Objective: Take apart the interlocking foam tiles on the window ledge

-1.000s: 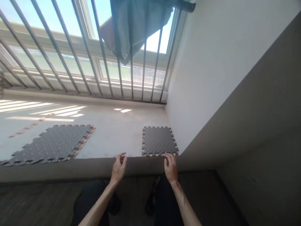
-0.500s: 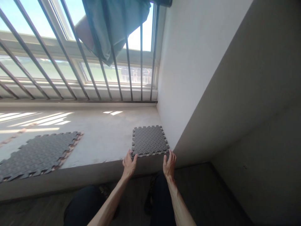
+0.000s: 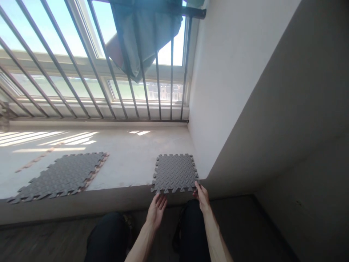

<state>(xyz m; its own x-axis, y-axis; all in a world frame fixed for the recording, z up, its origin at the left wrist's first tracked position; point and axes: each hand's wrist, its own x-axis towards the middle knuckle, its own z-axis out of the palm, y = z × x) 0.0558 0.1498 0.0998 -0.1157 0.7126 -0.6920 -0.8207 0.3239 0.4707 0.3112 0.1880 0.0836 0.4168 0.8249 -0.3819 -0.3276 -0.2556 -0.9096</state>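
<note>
A grey interlocking foam mat tile [image 3: 176,173] with a raised tread pattern and toothed edges lies on the pale ledge, its front edge reaching past the ledge's rim. My right hand [image 3: 202,196] pinches its near right corner, thumb on top and fingers curled beneath. Just under the tile's near left edge, my left hand [image 3: 157,210] is turned palm up with its fingers stretched out. Whether the left fingertips touch the tile's underside I cannot tell.
More grey foam mat tiles [image 3: 65,173] lie to the left on the ledge [image 3: 125,169]. Metal bars [image 3: 145,96] stand before the window, with a cloth [image 3: 144,40] hanging there. A white wall [image 3: 218,72] rises on the right. My knees [image 3: 107,233] are below the ledge.
The foam tile has shifted toward me, over the ledge's rim. My right hand has closed on its corner, and my left hand has dropped lower and turned palm up. The view has shifted slightly left.
</note>
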